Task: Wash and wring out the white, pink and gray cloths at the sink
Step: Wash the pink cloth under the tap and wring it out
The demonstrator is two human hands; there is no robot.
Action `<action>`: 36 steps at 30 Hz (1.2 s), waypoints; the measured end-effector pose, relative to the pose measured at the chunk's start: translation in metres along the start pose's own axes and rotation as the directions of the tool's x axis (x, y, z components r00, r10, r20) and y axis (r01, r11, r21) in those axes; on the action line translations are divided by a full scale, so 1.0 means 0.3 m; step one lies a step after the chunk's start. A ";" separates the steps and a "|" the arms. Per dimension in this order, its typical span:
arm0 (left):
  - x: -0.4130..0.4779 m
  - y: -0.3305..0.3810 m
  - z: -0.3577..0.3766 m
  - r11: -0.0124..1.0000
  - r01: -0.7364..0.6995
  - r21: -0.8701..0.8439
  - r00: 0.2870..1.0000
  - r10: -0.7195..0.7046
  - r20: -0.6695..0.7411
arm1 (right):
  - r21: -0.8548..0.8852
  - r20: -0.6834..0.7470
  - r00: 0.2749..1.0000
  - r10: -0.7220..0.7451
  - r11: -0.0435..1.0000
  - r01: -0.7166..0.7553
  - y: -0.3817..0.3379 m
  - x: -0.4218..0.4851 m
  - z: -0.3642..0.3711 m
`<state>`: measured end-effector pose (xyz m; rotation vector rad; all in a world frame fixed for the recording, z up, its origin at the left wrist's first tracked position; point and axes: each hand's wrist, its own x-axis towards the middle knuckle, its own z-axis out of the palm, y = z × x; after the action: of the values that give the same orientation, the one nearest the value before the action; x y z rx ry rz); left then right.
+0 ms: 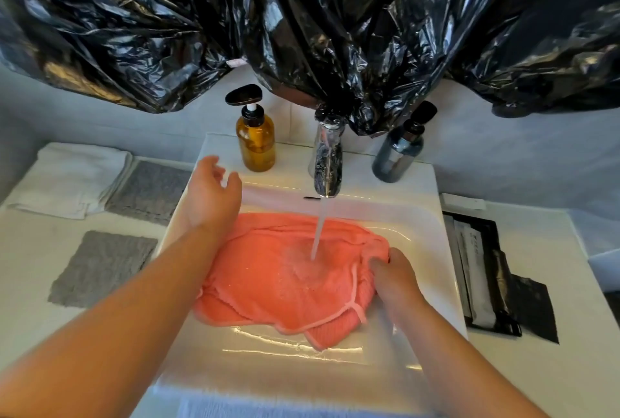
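Sink (426, 192): white, rectangular, set in a pale counter (30, 266); shallow water glints on its near floor.

Tap (327, 166): chrome, at the back centre of the sink; running, with a thin stream of water (318, 229) falling onto the middle of the pink cloth.

Pink cloth (268, 276): coral pink with a pale trimmed edge; lying bunched and partly folded in the sink, wet where the stream lands.

Right hand (396, 280): down in the sink at the right edge of the pink cloth; fingers curled into the fabric, gripping it.

Left hand (214, 189): raised over the back left corner of the sink, near the amber bottle; fingers loosely curved and spread, holding nothing, clear of the pink cloth.

White cloth (67, 179): folded, dry-looking, on the counter at far left.

Gray cloth (151, 192): flat on the counter between the white cloth and the sink, its edge tucked under the white one.

Second gray cloth (104, 270): flat on the counter nearer the person, apart from the other two.

Amber bottle (255, 142): pump-topped, upright on the sink ledge left of the tap.

Gray bottle (397, 152): dark cap, upright on the ledge right of the tap.

Black plastic sheeting (302, 14): crumpled, hanging across the wall above; one fold reaches the top of the tap.

Black pouch (486, 276): on the counter right of the sink, with pale sachets lying on it; print unreadable.
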<state>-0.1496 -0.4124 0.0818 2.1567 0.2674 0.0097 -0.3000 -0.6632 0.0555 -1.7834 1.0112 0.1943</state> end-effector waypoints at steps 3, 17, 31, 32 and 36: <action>-0.119 -0.115 -0.059 0.955 -0.131 0.267 0.990 0.110 0.091 | 0.054 0.124 0.969 -0.214 0.976 0.209 -0.066 -0.078 0.084; -0.256 -0.099 0.173 0.829 -0.091 0.552 0.858 -0.216 0.466 | -0.534 0.309 0.934 -0.180 0.779 0.327 0.133 -0.147 0.230; -0.247 -0.019 0.200 0.865 0.395 -0.308 0.793 -0.153 0.590 | -0.096 0.004 0.805 -0.594 0.801 0.591 0.022 -0.071 -0.059; -0.241 -0.042 0.196 0.963 0.238 -0.126 0.843 -0.140 0.519 | -0.164 0.069 0.760 -0.646 0.744 0.647 0.028 -0.067 -0.054; -0.234 -0.082 0.136 0.884 0.037 0.466 0.901 -0.232 0.368 | -0.259 0.389 0.722 -0.572 0.684 0.682 0.120 -0.055 0.004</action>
<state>-0.2182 -0.4460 0.0454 2.5222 0.1839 -0.6493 -0.3357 -0.6574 0.0390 -2.2892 0.0941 0.2050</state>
